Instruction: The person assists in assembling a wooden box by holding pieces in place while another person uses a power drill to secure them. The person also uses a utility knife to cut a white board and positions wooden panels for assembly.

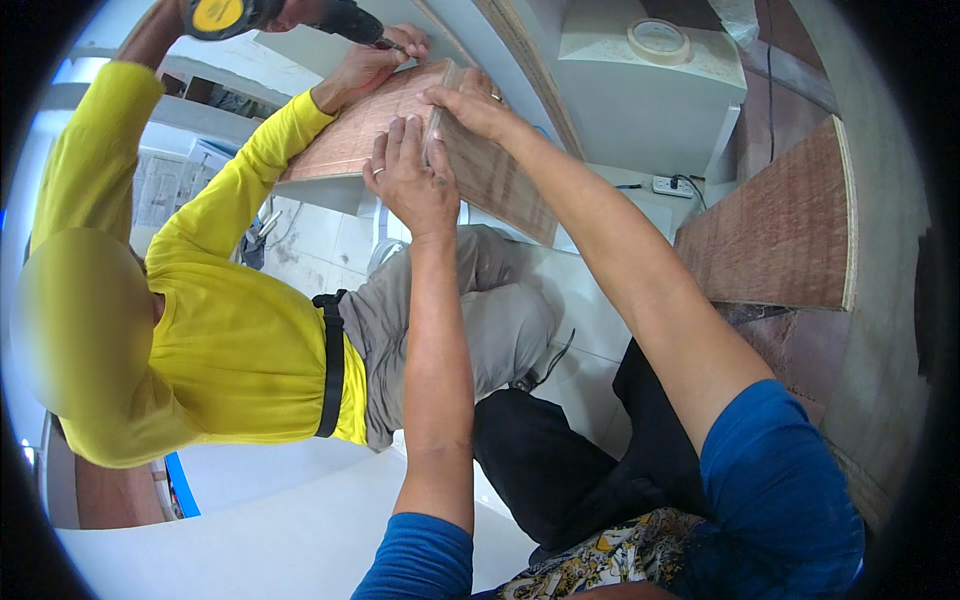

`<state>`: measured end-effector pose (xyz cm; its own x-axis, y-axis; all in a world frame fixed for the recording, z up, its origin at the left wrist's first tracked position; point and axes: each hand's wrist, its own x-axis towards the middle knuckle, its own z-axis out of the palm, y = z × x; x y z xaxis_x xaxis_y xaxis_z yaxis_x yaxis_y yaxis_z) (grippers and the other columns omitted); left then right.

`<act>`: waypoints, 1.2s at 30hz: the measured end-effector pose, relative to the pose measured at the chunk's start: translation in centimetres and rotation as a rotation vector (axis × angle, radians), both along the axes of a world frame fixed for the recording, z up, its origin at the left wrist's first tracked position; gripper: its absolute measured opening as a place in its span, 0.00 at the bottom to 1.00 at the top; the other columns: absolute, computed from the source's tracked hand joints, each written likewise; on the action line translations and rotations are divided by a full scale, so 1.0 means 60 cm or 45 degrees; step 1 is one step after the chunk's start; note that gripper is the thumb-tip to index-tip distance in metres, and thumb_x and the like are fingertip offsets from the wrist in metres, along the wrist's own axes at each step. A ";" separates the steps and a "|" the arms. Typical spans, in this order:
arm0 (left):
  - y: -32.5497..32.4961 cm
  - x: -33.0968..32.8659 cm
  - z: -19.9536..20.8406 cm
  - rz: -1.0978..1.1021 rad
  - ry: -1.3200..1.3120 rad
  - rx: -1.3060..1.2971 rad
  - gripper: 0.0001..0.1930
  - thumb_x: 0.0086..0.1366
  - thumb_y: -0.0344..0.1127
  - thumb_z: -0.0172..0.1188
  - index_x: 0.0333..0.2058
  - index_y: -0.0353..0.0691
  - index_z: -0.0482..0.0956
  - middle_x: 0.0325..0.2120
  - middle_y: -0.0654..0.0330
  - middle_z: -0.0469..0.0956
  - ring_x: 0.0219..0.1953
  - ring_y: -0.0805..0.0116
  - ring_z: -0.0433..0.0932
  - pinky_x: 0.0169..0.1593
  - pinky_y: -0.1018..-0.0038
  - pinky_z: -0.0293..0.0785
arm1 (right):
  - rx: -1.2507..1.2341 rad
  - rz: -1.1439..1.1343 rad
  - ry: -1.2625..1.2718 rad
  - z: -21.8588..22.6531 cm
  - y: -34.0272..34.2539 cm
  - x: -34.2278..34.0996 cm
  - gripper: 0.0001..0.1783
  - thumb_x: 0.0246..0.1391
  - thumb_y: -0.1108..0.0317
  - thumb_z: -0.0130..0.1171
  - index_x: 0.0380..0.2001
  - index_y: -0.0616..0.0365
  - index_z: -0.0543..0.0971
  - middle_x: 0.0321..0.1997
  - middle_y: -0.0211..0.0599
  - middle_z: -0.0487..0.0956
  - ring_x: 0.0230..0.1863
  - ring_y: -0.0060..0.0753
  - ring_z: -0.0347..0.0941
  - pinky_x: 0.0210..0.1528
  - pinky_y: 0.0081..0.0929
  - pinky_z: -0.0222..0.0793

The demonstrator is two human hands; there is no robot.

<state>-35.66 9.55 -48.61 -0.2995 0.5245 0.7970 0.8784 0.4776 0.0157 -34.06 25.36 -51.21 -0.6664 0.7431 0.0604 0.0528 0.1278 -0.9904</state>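
Note:
Two reddish plywood panels meet at a corner in front of me: a long plywood panel (345,130) reaching left and a plywood side panel (495,180) slanting down to the right. My left hand (415,190) rests on the corner with fingers stretched out, the thumb by the side panel. My right hand (472,108) is closed over the upper end of the side panel, thumb on the near side. A co-worker in a yellow top (240,330) holds a power drill (345,20) with its tip near their other hand (370,70), at the panel's far edge.
A roll of masking tape (659,41) lies on a pale cabinet (640,110) at the far right. Below it is a power strip (672,186) with a cable. Another plywood board (775,225) stands at the right. The co-worker's grey-trousered legs (490,310) are close by.

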 end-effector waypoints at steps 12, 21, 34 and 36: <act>-0.004 0.004 0.000 -0.019 -0.016 0.023 0.18 0.67 0.44 0.61 0.53 0.46 0.83 0.56 0.54 0.80 0.61 0.51 0.73 0.65 0.55 0.59 | -0.043 0.114 0.007 -0.003 0.010 -0.002 0.73 0.40 0.27 0.60 0.72 0.76 0.44 0.78 0.66 0.44 0.80 0.60 0.36 0.78 0.52 0.34; -0.002 0.006 0.001 -0.006 -0.016 0.010 0.19 0.67 0.44 0.61 0.53 0.44 0.82 0.56 0.54 0.79 0.62 0.52 0.72 0.66 0.56 0.57 | -0.041 0.085 -0.026 -0.007 0.013 -0.008 0.73 0.40 0.27 0.60 0.72 0.76 0.44 0.78 0.66 0.44 0.80 0.61 0.36 0.77 0.53 0.36; 0.003 0.004 -0.002 -0.009 0.009 0.051 0.18 0.67 0.44 0.62 0.51 0.44 0.83 0.55 0.55 0.80 0.61 0.54 0.74 0.65 0.58 0.59 | 0.020 0.042 0.008 -0.011 0.014 -0.014 0.75 0.41 0.23 0.58 0.71 0.77 0.42 0.78 0.68 0.43 0.80 0.62 0.34 0.77 0.55 0.35; 0.002 0.005 -0.001 -0.007 0.013 0.050 0.18 0.67 0.43 0.61 0.51 0.44 0.83 0.55 0.55 0.80 0.60 0.54 0.74 0.65 0.58 0.59 | 0.017 0.066 -0.020 -0.010 0.014 -0.012 0.75 0.42 0.23 0.58 0.71 0.77 0.42 0.78 0.67 0.42 0.80 0.61 0.34 0.77 0.57 0.34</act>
